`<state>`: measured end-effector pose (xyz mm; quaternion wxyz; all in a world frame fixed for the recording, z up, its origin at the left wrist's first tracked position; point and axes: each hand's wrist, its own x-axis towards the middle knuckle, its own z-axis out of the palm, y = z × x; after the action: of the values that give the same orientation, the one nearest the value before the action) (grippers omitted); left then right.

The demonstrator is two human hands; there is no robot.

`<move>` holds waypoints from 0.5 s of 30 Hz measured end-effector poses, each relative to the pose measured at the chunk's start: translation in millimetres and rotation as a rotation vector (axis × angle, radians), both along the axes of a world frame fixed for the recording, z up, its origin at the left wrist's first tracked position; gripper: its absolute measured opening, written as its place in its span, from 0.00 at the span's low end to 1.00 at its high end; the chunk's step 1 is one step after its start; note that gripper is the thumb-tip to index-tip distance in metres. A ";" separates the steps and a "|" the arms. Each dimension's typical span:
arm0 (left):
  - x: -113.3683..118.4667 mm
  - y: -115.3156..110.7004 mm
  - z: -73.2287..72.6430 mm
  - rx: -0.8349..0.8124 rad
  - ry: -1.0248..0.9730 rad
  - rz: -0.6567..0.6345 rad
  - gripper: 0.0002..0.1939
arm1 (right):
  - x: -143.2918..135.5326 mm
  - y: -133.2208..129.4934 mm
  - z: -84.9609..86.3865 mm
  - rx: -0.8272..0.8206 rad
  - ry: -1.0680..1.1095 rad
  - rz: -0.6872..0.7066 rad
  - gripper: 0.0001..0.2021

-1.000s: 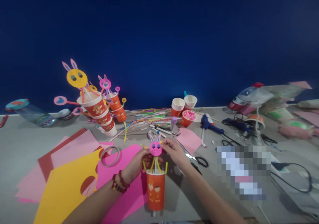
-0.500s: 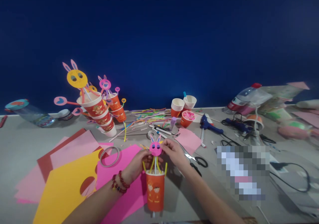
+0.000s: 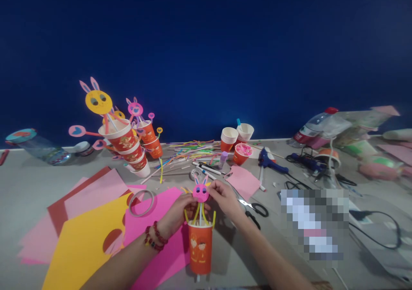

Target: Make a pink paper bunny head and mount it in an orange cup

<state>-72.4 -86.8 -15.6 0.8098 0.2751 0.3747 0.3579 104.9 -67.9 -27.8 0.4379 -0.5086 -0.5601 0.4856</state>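
A pink paper rabbit head (image 3: 201, 192) with upright ears and drawn eyes tops a white straw above an orange paper cup (image 3: 200, 249). Yellow pipe cleaners (image 3: 214, 218) rise from the cup's rim. My left hand (image 3: 182, 210), below red beaded bracelets (image 3: 156, 236), pinches the head's left edge. On its right edge are the closed fingertips of my right hand (image 3: 222, 195). The white straw pokes out below the cup's bottom. Parts of both hands' fingers are hidden behind the head.
Finished rabbit cups (image 3: 124, 137) stand back left. Yellow paper (image 3: 80, 242) and pink paper (image 3: 161, 242) lie left. Scissors (image 3: 259, 209), a blue glue gun (image 3: 272, 163) and cords are right. Loose pipe cleaners (image 3: 193, 150) and stacked cups (image 3: 229, 139) sit behind; bottles stand back right.
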 end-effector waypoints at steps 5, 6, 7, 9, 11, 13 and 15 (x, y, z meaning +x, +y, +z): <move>-0.3 -1.1 -3.6 0.009 -0.025 -0.012 0.15 | 0.6 0.3 -1.3 0.009 -0.036 0.002 0.11; -0.5 -1.2 -4.2 0.004 -0.022 -0.009 0.15 | 0.8 0.4 -1.3 0.011 -0.043 0.000 0.11; -0.6 -1.4 -4.4 -0.003 -0.015 -0.005 0.14 | 0.8 0.4 -1.2 0.014 -0.049 -0.002 0.10; -0.5 -1.7 -3.8 -0.013 0.000 0.001 0.14 | 0.9 0.2 -0.6 0.019 -0.058 -0.003 0.10; 0.0 -2.1 -2.3 -0.018 0.010 0.004 0.14 | 0.8 -0.2 0.5 0.023 -0.062 -0.004 0.10; 0.6 -2.5 -1.1 -0.016 0.023 0.010 0.14 | 0.6 -0.7 1.4 0.026 -0.067 -0.006 0.10; 1.1 -2.8 -1.0 -0.016 0.029 0.014 0.14 | 0.4 -1.0 1.5 0.030 -0.072 -0.009 0.10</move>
<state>-71.2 -89.5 -16.6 0.8038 0.2713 0.3913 0.3566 105.2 -68.9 -26.3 0.4272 -0.5218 -0.5803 0.4566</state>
